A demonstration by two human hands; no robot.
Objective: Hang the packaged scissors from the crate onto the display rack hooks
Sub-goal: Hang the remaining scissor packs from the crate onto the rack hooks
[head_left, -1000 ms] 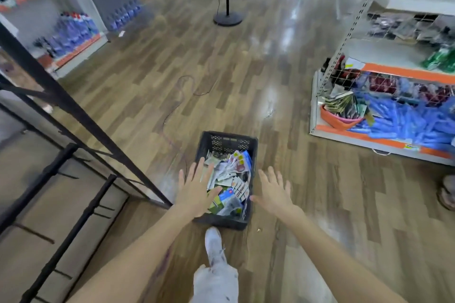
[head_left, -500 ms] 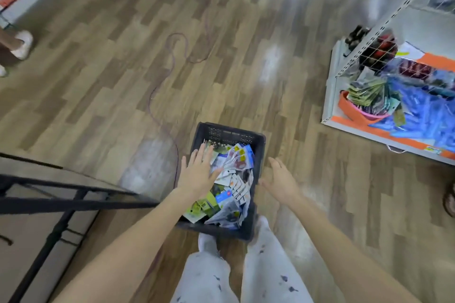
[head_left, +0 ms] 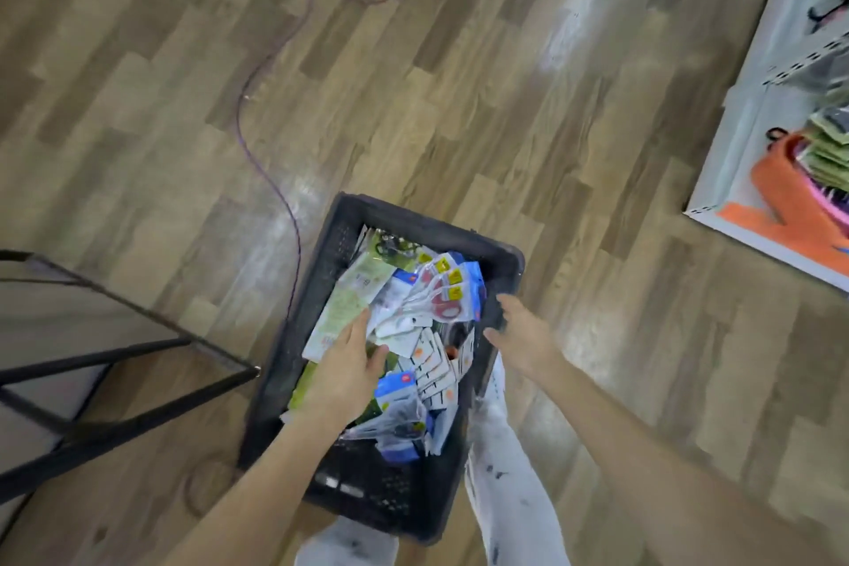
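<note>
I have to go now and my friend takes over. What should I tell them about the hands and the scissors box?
Left hand: open, reaching into the black crate, fingers resting on the pile of packaged scissors; nothing gripped yet.
Right hand: open, at the crate's right rim, holding nothing.
The crate sits on the wooden floor between the person's legs and is full of mixed packets.
Done: the person has bent down to the crate.
Left: pick a scissors packet, carry it to the display rack and hang it on a hook, then repeat. No hooks show in this view, only a corner of a shelf unit at the right.
</note>
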